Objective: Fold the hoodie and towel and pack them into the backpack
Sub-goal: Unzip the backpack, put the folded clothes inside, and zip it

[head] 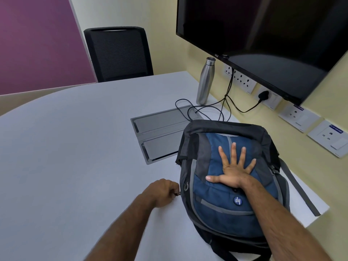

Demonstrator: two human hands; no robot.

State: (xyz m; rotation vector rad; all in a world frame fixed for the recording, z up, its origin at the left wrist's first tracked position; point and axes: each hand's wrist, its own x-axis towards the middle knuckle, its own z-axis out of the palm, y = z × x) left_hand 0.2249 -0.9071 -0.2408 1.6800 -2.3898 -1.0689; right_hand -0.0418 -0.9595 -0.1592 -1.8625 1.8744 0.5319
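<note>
A blue, grey and black backpack [216,202] lies flat on the white table [79,140], its front facing up and looking full. My right hand [232,167] rests palm down on the blue front panel with fingers spread wide. At the bag's left side my left hand [163,193] is closed around a small zipper pull [178,193]. A sliver of pale fabric [224,135] shows at the top opening. No hoodie or towel lies outside the bag.
A grey cable hatch [160,130] is set into the table beyond the bag. A steel bottle [205,81] stands near the wall with black cables [209,110] beside it. A wall monitor [273,38], sockets [299,117] and a black chair [120,53] surround the table.
</note>
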